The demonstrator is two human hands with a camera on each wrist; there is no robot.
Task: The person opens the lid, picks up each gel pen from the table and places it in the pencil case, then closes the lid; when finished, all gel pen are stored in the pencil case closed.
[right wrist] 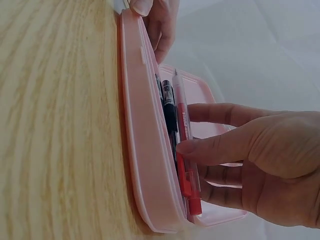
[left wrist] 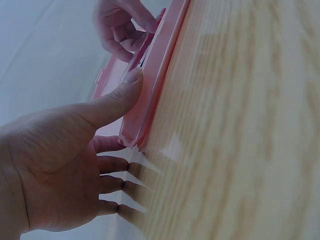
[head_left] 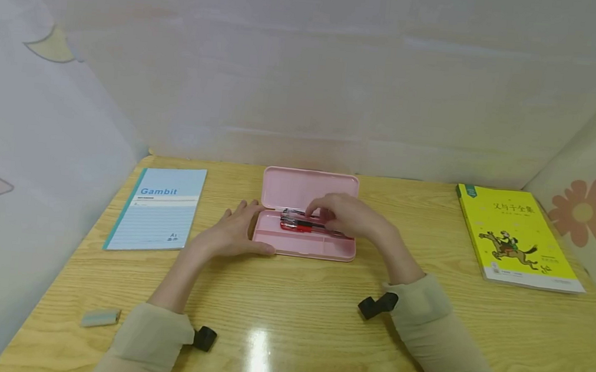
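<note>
A pink pencil case (head_left: 286,243) lies with its lid (head_left: 308,188) raised at the back. Several pens are in its tray, among them black ones (right wrist: 169,97). My right hand (head_left: 351,214) reaches over the tray from the right. Its thumb and fingers pinch a clear-barrelled red pen (right wrist: 181,107), slanting along the case in the right wrist view. My left hand (head_left: 232,233) is at the case's left end, its fingers spread behind and its thumb along the front edge. In the left wrist view, that thumb (left wrist: 122,97) rests on the case's rim.
A blue Gambit notebook (head_left: 160,209) lies at the left of the wooden table (head_left: 308,311). On the right is a yellow book (head_left: 517,237) with a horse drawing. A small pale greenish block (head_left: 100,317) sits near the left sleeve. White sheeting (head_left: 306,92) closes off the back.
</note>
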